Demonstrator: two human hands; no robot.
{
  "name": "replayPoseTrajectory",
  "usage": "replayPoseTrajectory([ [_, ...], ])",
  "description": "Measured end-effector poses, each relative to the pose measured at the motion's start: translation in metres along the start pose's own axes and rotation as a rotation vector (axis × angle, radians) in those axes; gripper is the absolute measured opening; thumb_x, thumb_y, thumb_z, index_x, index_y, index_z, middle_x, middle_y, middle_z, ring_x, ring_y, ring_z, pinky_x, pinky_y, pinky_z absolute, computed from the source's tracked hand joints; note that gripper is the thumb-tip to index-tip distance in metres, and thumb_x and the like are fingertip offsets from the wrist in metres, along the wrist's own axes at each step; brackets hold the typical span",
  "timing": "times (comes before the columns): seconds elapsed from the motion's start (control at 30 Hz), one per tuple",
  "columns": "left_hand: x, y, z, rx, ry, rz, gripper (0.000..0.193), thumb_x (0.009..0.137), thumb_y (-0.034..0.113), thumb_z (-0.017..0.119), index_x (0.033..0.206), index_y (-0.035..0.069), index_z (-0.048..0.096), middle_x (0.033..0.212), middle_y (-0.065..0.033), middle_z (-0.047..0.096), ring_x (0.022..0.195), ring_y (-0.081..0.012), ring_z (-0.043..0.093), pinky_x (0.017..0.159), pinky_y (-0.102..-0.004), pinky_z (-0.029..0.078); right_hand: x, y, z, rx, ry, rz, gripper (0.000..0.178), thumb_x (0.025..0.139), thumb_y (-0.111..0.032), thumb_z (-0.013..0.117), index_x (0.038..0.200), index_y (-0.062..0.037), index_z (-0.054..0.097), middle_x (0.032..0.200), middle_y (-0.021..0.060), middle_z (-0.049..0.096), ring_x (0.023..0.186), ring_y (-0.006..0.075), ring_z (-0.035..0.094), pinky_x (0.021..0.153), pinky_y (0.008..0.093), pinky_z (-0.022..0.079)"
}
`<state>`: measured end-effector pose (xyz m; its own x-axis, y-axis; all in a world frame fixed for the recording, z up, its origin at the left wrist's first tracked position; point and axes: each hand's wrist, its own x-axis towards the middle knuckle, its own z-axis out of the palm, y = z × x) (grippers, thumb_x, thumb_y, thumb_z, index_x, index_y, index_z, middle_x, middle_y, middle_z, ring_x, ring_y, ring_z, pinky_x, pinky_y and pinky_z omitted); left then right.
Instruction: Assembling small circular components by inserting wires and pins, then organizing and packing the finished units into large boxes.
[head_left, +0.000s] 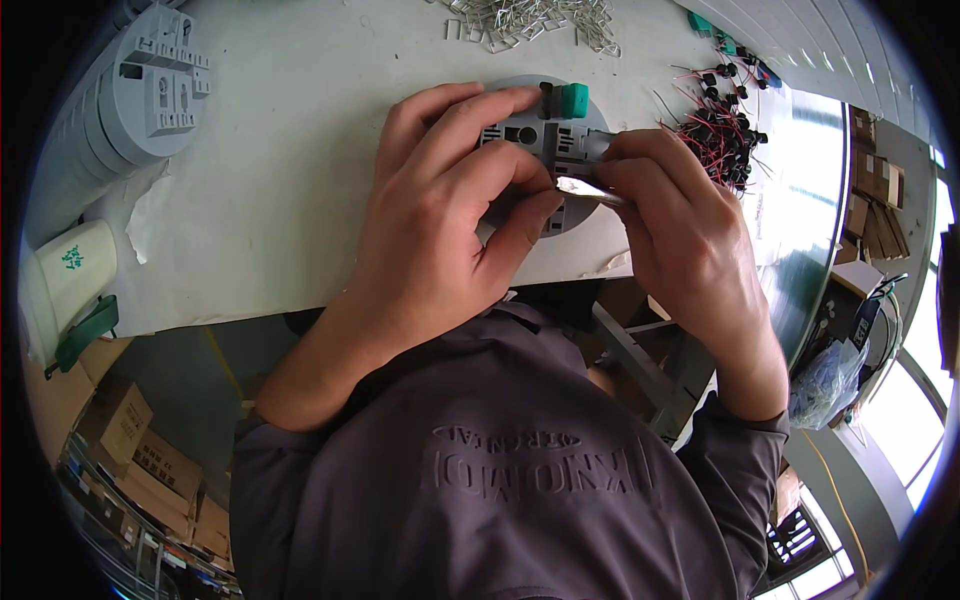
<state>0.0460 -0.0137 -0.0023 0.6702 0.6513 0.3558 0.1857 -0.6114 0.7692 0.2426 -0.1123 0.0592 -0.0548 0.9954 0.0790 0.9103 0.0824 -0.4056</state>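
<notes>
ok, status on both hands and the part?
Left hand steadying the round grey plastic base on the white bench. Right hand pinching a small metal clip at the base's middle. Nothing blocking.

Daylight floods in from the windows (905, 400) at 4 o'clock, blown out to white there. White table (290, 170) bright and evenly lit, mild glare on its edge at 3 o'clock. Soft shadows under both hands. Centre sharp; heavy fisheye bending and black vignette round the rim. Lower left at 8 o'clock dim, slightly soft.
</notes>
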Motion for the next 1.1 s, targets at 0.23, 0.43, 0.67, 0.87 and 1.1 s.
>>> replayPoseTrajectory([
  [0.23,0.001,0.001,-0.011,-0.144,0.008,0.002,0.01,0.085,0.006,0.079,0.091,0.005,0.071,0.149,-0.0168,0.062,0.133,-0.0323,0.054,0.106,-0.0383,0.046,-0.006,0.009,-0.007,0.416,0.065,0.116,0.023,0.085,0.012,0.071,0.105,0.002,0.073,0.119,0.0106,0.072,0.074,0.0138,0.063,0.06,0.0255,0.047],
  [0.43,-0.001,0.008,-0.021,-0.273,-0.031,-0.027,0.008,0.087,0.005,0.078,0.091,0.004,0.071,0.152,-0.0213,0.058,0.131,-0.0283,0.054,0.1,-0.0328,0.046,-0.02,0.008,0.003,0.88,0.125,0.256,0.024,0.084,0.015,0.07,0.105,0.0026,0.073,0.12,0.0105,0.073,0.075,0.0104,0.062,0.06,0.0239,0.046],
  [0.67,0.002,0.011,-0.011,-0.047,-0.012,-0.018,0.013,0.083,0.005,0.081,0.091,0.005,0.071,0.149,-0.0176,0.061,0.129,-0.0299,0.055,0.102,-0.0368,0.047,-0.012,0.001,-0.001,0.222,0.117,0.092,0.022,0.086,0.012,0.07,0.105,0.0022,0.073,0.119,0.0099,0.073,0.073,0.0162,0.064,0.061,0.0286,0.05],
  [0.87,0.001,0.002,-0.002,0.011,0.02,0.053,0.029,0.077,0.006,0.086,0.1,0.006,0.067,0.141,-0.0134,0.063,0.127,-0.0339,0.056,0.105,-0.0429,0.048,-0.004,-0.011,0.004,-0.17,0.063,-0.025,0.02,0.087,0.009,0.072,0.106,0.0015,0.073,0.116,0.01,0.072,0.074,0.0233,0.068,0.065,0.034,0.055],
  [1.1,-0.001,-0.003,-0.003,-0.008,-0.006,0.037,0.056,0.073,0.01,0.091,0.118,0.006,0.057,0.14,-0.0142,0.064,0.128,-0.0351,0.059,0.105,-0.0457,0.049,-0.004,-0.008,0.003,-0.183,0.017,-0.034,0.019,0.087,0.007,0.073,0.106,0.0018,0.073,0.116,0.0105,0.071,0.076,0.0238,0.07,0.066,0.0328,0.056],
])
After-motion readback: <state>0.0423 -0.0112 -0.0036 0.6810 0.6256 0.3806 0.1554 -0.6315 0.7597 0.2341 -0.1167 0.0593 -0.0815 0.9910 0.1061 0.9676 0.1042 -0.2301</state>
